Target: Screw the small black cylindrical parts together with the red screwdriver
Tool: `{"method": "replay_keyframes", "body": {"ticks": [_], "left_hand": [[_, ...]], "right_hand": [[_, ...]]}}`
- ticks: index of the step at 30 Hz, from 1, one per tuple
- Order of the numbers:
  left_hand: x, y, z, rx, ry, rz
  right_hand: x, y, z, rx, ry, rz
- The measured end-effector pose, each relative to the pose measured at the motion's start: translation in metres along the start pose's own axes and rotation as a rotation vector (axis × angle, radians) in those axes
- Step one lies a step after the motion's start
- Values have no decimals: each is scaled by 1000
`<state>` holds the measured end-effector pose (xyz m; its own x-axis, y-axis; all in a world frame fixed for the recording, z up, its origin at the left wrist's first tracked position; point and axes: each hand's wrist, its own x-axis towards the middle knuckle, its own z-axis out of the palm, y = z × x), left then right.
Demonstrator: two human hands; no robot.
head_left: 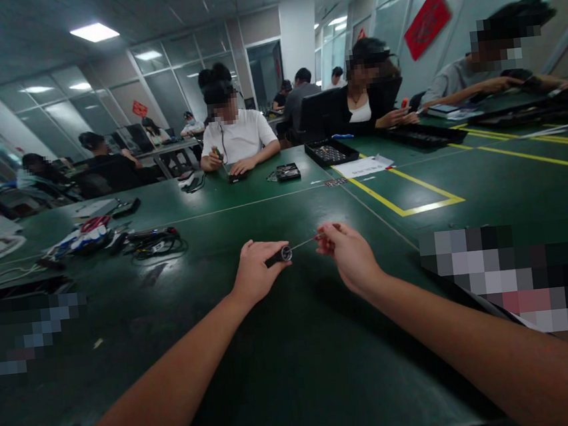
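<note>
while our left hand (257,272) is gripping a dark cylinder (286,253) over the green table (279,374), near middle, our right hand (351,253) is pinching a thin rod (304,243) reaching its ringed end; we're judging this midway, but what's left isn't showing.

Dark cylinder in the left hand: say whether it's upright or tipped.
Tipped: the dark cylinder is sideways in the left hand, its round end facing right.
</note>
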<state>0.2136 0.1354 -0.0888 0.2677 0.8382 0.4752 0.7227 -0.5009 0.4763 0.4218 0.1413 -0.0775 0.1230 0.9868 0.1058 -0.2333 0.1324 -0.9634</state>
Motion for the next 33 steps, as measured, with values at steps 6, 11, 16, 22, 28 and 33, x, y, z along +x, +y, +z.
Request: {"method": "replay_keyframes", "body": {"ticks": [6,11,16,22,28,33], "left_hand": [[2,-7,1,4,-23,-52],[1,-2,0,9,-40,-77],[1,3,-1,-70,-19,-113],[-1,10,-1,-110,-114,-63],[-1,32,2,-112,-250,-5],[7,54,10,60,-470,-46]], "right_hand": [[3,5,0,52,114,71],[-1,3,2,-43,84,-37],[1,1,-1,-122,77,-126],[-7,-9,1,-221,53,-268],[-15,-18,4,-187,46,-355],[-15,-18,2,-219,36,-359]]}}
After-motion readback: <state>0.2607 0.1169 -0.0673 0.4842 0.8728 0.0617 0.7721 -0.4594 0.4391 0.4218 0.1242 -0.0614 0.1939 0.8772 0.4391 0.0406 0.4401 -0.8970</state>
